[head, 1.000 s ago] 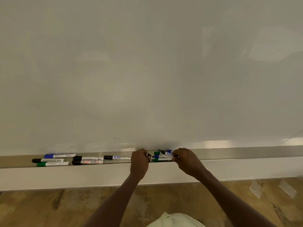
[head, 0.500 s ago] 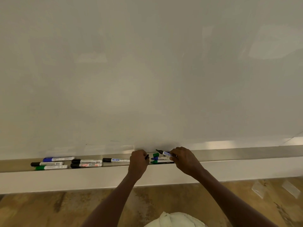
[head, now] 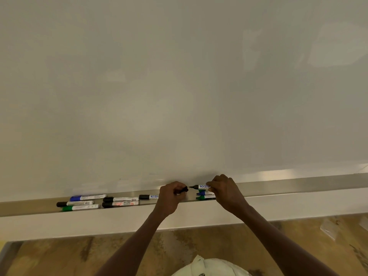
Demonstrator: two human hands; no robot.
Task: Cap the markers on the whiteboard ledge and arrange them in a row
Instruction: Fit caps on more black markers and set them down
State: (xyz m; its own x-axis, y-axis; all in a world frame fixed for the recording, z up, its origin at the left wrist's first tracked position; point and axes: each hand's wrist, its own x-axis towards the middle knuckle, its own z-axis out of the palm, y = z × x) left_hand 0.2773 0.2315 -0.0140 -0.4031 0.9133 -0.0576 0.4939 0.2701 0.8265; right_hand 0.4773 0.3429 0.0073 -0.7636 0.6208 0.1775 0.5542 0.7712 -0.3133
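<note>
Both grips were clamped low in the frame's centre: right hand [head: 225,191] had lifted the uncapped marker [head: 200,187] off the ledge [head: 298,185], left hand [head: 171,194] brought its black cap [head: 184,189] close; capping looked imminent.

A single wide-angle camera worn on the head looks forward and slightly down at a whiteboard [head: 179,86] from close range. The board fills most of the frame above the left hand [head: 172,194] and right hand [head: 226,191]. Its ledge [head: 298,183] crosses behind them, and the floor [head: 59,255] lies below the forearms.
</note>
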